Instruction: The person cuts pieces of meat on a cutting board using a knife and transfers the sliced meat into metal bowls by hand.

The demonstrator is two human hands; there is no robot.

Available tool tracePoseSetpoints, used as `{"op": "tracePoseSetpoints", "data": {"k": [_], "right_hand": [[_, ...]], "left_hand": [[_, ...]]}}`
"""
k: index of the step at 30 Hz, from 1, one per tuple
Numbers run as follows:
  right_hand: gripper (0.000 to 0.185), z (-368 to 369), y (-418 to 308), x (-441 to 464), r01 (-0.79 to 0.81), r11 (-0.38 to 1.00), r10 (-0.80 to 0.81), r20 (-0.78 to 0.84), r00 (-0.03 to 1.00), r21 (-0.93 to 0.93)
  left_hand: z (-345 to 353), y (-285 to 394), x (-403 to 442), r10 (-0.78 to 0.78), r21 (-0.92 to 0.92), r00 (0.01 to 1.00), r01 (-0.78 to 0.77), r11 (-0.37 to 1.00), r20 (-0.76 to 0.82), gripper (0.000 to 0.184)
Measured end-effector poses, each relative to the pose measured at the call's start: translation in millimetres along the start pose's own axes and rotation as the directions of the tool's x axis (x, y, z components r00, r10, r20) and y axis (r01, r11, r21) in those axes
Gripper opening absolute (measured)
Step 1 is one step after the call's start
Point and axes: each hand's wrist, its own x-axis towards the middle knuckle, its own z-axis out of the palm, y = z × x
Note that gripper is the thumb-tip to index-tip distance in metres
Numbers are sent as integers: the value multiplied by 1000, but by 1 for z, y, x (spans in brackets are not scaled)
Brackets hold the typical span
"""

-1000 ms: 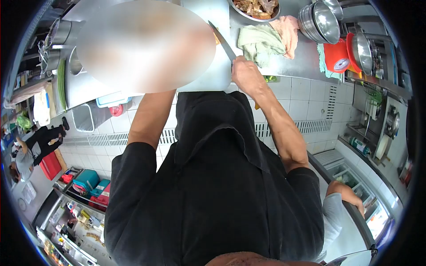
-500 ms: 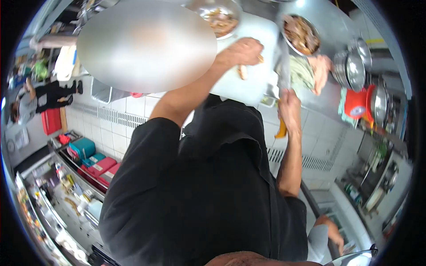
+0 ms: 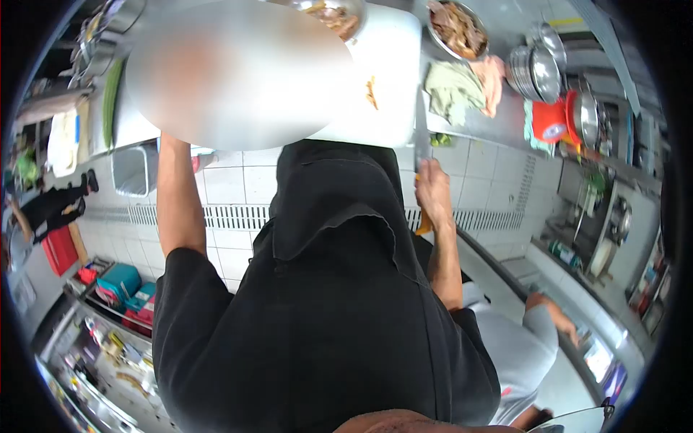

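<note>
My right hand (image 3: 434, 191) is closed around the yellow handle of a knife (image 3: 422, 137), its long blade pointing away from me beside the right edge of a white cutting board (image 3: 393, 43). A small strip of cooked-looking meat (image 3: 372, 94) lies on the board. My left forearm (image 3: 179, 198) reaches forward on the left; a blurred patch covers the hand, so its fingers and anything in them are hidden. Beyond the board's right corner stands a metal bowl of meat pieces (image 3: 458, 32). Another metal bowl (image 3: 359, 18) with meat, partly behind the blur, is at the top.
Green (image 3: 455, 90) and pink (image 3: 492, 86) cloths lie right of the board, near stacked metal bowls (image 3: 534, 76) and a red scale (image 3: 552, 121). A long green vegetable (image 3: 112, 105) lies at left. A person in grey (image 3: 509, 346) is close on my right; another person (image 3: 50, 213) stands far left.
My left hand has left the meat on the board and moved left, behind the blur. The right hand still holds the knife. The view has shifted, showing more of the person in grey.
</note>
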Motion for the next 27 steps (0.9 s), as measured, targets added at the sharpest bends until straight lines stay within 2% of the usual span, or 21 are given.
{"op": "tracePoseSetpoints", "data": {"k": [1, 2, 3, 4, 5, 6, 7, 9, 12, 15, 18, 21, 25, 26, 27], "right_hand": [[34, 3, -15, -3, -51, 999, 51, 28, 998, -4], [35, 8, -27, -4, -32, 998, 34, 26, 999, -51], [35, 11, -36, -4, -6, 995, 9, 28, 1000, -97], [34, 13, -41, -2, 2, 992, -2, 0, 1000, -126], [33, 15, -47, 1, 19, 988, -22, -24, 999, -153], [32, 19, -54, 5, 42, 983, -49, -41, 998, -176], [31, 19, -59, 9, 59, 982, -71, -61, 996, -181], [28, 17, -64, 13, 82, 978, -101, -97, 990, -190], [25, 15, -77, 14, 90, 968, -120, -118, 986, -233], [26, 11, -87, 7, 108, 948, -135, -68, 989, -300], [21, 11, -90, 0, 175, 922, -176, 30, 984, -347], [12, 21, -76, 12, 238, 884, -228, 73, 971, -403], [5, 51, -65, 45, 286, 888, -279, 73, 958, -360], [11, 48, -71, 48, 250, 914, -236, 85, 968, -319], [13, 45, -76, 51, 298, 895, -283, 95, 954, -331]], "left_hand": [[1, 16, -9, -57, -134, 994, 69, 989, 88, 32], [6, 33, -15, -107, -254, 978, 152, 955, 181, 31], [27, 56, -27, -78, -377, 950, 194, 905, 301, 31], [58, 76, -42, 80, -442, 950, 65, 895, 303, 31], [79, 102, -50, 253, -442, 917, -98, 892, 309, 39], [107, 124, -54, 389, -362, 867, -271, 892, 311, 48], [127, 144, -52, 528, -324, 807, -441, 837, 266, 55], [150, 170, -47, 603, -418, 753, -475, 775, 264, 48], [149, 188, -35, 439, -346, 723, -286, 893, 534, 36], [146, 194, -48, 286, -334, 864, -148, 931, 415, 24], [144, 194, -47, 374, -390, 821, -204, 898, 432, 20], [154, 187, -49, 449, -497, 820, -241, 833, 355, 17], [155, 186, -45, 404, -464, 833, -207, 861, 378, 18], [155, 182, -44, 395, -461, 839, -202, 864, 373, 17], [154, 178, -43, 392, -461, 843, -201, 864, 367, 16]]}}
